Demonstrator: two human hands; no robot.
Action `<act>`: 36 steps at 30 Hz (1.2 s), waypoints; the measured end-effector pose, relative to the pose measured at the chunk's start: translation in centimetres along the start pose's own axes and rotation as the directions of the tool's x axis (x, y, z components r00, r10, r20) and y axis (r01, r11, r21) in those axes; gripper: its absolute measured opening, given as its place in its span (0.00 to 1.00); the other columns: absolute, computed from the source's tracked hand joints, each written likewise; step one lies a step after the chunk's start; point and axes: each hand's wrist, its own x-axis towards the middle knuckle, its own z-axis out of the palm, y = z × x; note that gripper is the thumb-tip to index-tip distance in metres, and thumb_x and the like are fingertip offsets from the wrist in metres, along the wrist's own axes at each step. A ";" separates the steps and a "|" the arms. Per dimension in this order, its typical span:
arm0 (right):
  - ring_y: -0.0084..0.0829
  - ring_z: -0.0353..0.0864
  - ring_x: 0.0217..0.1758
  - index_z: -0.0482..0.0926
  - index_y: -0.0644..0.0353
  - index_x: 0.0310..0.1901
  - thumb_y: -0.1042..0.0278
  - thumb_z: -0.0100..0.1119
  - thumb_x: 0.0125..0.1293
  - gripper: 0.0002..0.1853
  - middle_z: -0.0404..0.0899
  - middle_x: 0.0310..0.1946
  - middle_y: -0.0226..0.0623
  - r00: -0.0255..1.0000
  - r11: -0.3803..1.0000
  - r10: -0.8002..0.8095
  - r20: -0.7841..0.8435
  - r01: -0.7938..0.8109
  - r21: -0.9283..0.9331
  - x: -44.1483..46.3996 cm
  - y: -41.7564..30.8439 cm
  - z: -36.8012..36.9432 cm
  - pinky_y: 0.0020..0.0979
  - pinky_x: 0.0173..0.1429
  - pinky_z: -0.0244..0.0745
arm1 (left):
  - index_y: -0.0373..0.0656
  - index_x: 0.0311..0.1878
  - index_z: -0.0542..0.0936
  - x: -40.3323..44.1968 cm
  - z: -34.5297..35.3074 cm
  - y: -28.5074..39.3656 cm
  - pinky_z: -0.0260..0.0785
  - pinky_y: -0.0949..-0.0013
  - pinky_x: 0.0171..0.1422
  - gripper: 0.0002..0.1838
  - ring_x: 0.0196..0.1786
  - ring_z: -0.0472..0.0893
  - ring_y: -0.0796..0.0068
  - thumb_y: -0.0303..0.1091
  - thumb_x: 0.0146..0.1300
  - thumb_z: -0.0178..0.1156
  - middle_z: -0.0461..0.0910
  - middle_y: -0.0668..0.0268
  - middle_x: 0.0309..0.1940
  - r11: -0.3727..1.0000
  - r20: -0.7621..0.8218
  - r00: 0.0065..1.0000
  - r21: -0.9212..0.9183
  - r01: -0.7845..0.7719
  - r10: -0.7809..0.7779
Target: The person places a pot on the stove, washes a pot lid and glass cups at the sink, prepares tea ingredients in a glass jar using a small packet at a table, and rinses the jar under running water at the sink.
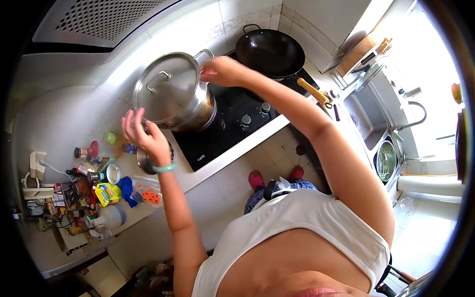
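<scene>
Flanking the pot: two bare hands; the lidded steel pot [173, 96] sits between their fingers, on the hob [227, 106].
Left hand [147, 137]: fingers spread loosely, apparently empty, beside the rim; contact unclear.
Right hand [220, 72]: seemingly nearer, fingers curled at the opposite rim; grip cannot be told.
Handle line: roughly hand to hand.
Edges: wok [271, 53] beyond right fingers; bench [184, 179] bodyward of left.
Room: pot-to-wok gap, under right wrist.

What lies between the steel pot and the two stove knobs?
In the head view, only bare black cooktop lies between the steel pot and the knobs.
</scene>
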 end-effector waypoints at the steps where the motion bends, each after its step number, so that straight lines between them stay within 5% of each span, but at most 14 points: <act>1: 0.47 0.79 0.41 0.80 0.60 0.36 0.46 0.56 0.60 0.21 0.80 0.33 0.46 0.996 0.993 0.063 0.057 -0.056 -0.107 -2.8 2.3 -1.6 0.42 0.45 0.73 | 0.44 0.46 0.79 -0.9 -0.2 1.8 0.54 0.50 0.66 0.17 0.60 0.66 0.54 0.21 0.53 0.52 0.72 0.58 0.53 0.999 -0.023 0.999 -0.028 -0.039 0.038; 4: 0.48 0.80 0.37 0.81 0.64 0.29 0.42 0.54 0.59 0.26 0.80 0.28 0.49 0.930 0.874 0.355 0.095 -0.295 -0.385 -12.1 8.6 -6.9 0.44 0.41 0.74 | 0.41 0.39 0.80 -4.9 0.6 7.5 0.58 0.55 0.63 0.14 0.56 0.70 0.58 0.17 0.51 0.51 0.76 0.62 0.46 0.959 0.049 0.999 -0.283 0.011 0.003; 9: 0.47 0.78 0.29 0.80 0.67 0.25 0.37 0.54 0.59 0.32 0.77 0.22 0.51 0.670 0.649 0.737 -0.088 -0.738 -0.183 -25.5 14.6 -12.8 0.44 0.36 0.71 | 0.39 0.32 0.80 -10.9 4.5 17.6 0.66 0.63 0.55 0.12 0.50 0.74 0.62 0.13 0.50 0.50 0.78 0.63 0.39 0.803 0.305 0.951 -0.557 0.213 -0.041; 10: 0.48 0.78 0.28 0.80 0.68 0.25 0.38 0.51 0.61 0.33 0.77 0.22 0.52 0.770 0.719 0.636 -0.047 -0.614 -0.326 -27.5 16.9 -13.1 0.43 0.36 0.71 | 0.39 0.31 0.80 -11.9 5.6 20.2 0.67 0.64 0.54 0.12 0.49 0.75 0.63 0.13 0.50 0.51 0.78 0.64 0.38 0.774 0.350 0.936 -0.583 0.247 -0.035; 13: 0.37 0.79 0.28 0.81 0.64 0.31 0.41 0.47 0.66 0.29 0.80 0.24 0.42 0.540 0.550 0.835 0.108 -0.830 -0.097 -34.4 16.6 -13.5 0.36 0.36 0.72 | 0.40 0.29 0.79 -13.9 7.8 25.2 0.68 0.65 0.53 0.10 0.45 0.76 0.64 0.14 0.50 0.52 0.79 0.64 0.34 0.683 0.461 0.887 -0.650 0.334 0.004; 17: 0.36 0.80 0.33 0.82 0.63 0.32 0.38 0.49 0.63 0.30 0.82 0.28 0.43 0.454 0.480 0.854 0.254 -0.875 -0.053 -43.5 18.7 -11.4 0.34 0.42 0.72 | 0.37 0.30 0.79 -16.5 10.9 30.1 0.69 0.70 0.49 0.09 0.41 0.77 0.69 0.15 0.53 0.50 0.80 0.63 0.33 0.568 0.655 0.750 -0.583 0.581 -0.095; 19: 0.40 0.81 0.35 0.83 0.63 0.30 0.36 0.49 0.61 0.31 0.81 0.28 0.45 0.413 0.425 0.864 0.288 -0.905 0.019 -46.8 21.0 -9.8 0.36 0.44 0.72 | 0.36 0.31 0.79 -17.7 12.0 30.9 0.68 0.74 0.45 0.09 0.37 0.77 0.74 0.15 0.54 0.49 0.80 0.64 0.31 0.402 0.796 0.572 -0.465 0.789 -0.201; 21: 0.39 0.81 0.34 0.83 0.65 0.29 0.33 0.48 0.60 0.34 0.81 0.27 0.47 0.367 0.377 0.909 0.198 -0.926 -0.012 -49.0 24.9 -7.7 0.38 0.43 0.72 | 0.36 0.31 0.78 -18.3 12.2 32.0 0.68 0.76 0.38 0.08 0.32 0.76 0.75 0.16 0.53 0.49 0.79 0.64 0.29 0.499 0.720 0.664 -0.508 0.702 -0.202; 24: 0.32 0.81 0.32 0.82 0.67 0.31 0.31 0.51 0.57 0.36 0.80 0.25 0.42 0.349 0.268 0.910 0.225 -0.907 0.324 -49.2 30.1 -5.5 0.33 0.39 0.73 | 0.37 0.30 0.78 -18.4 12.4 35.6 0.70 0.74 0.36 0.08 0.30 0.78 0.72 0.15 0.53 0.50 0.78 0.63 0.27 0.537 0.664 0.747 -0.638 0.552 0.021; 28: 0.23 0.78 0.34 0.76 0.60 0.41 0.41 0.59 0.59 0.26 0.78 0.35 0.29 0.371 -0.076 0.846 0.383 -0.628 0.775 -45.3 31.1 -3.0 0.26 0.40 0.76 | 0.37 0.34 0.79 -18.3 14.2 42.5 0.66 0.78 0.30 0.08 0.26 0.75 0.78 0.17 0.55 0.53 0.78 0.64 0.30 0.547 0.755 0.557 -0.645 0.534 0.346; 31: 0.23 0.79 0.31 0.75 0.58 0.41 0.45 0.63 0.57 0.23 0.78 0.33 0.30 0.434 -0.369 0.762 0.480 -0.317 0.873 -43.8 31.9 -2.3 0.25 0.36 0.76 | 0.38 0.40 0.78 -20.3 19.1 46.3 0.65 0.77 0.27 0.11 0.24 0.73 0.77 0.16 0.54 0.54 0.76 0.63 0.32 0.541 0.768 0.533 -0.634 0.553 0.355; 33: 0.22 0.78 0.29 0.77 0.59 0.39 0.45 0.61 0.59 0.22 0.79 0.32 0.29 0.434 -0.332 0.792 0.429 -0.282 0.900 -43.7 32.8 -1.9 0.24 0.31 0.72 | 0.40 0.43 0.77 -21.3 23.2 47.5 0.69 0.72 0.33 0.14 0.28 0.74 0.70 0.17 0.53 0.52 0.74 0.63 0.32 0.649 0.775 0.547 -0.597 0.471 0.316; 34: 0.22 0.76 0.27 0.79 0.59 0.36 0.44 0.59 0.60 0.22 0.78 0.27 0.28 0.554 -0.279 0.755 0.351 -0.212 0.937 -43.5 33.1 -1.2 0.23 0.28 0.69 | 0.40 0.45 0.77 -22.2 25.6 47.5 0.69 0.68 0.38 0.15 0.33 0.74 0.66 0.18 0.53 0.53 0.73 0.61 0.33 0.704 0.766 0.574 -0.576 0.416 0.288; 36: 0.21 0.71 0.18 0.79 0.59 0.33 0.50 0.56 0.63 0.18 0.74 0.19 0.28 0.475 -0.304 0.816 0.329 -0.132 0.944 -42.9 33.3 -0.6 0.22 0.21 0.63 | 0.42 0.47 0.76 -23.0 30.4 48.2 0.69 0.62 0.46 0.16 0.41 0.73 0.59 0.22 0.53 0.54 0.72 0.58 0.37 0.794 0.742 0.617 -0.529 0.299 0.261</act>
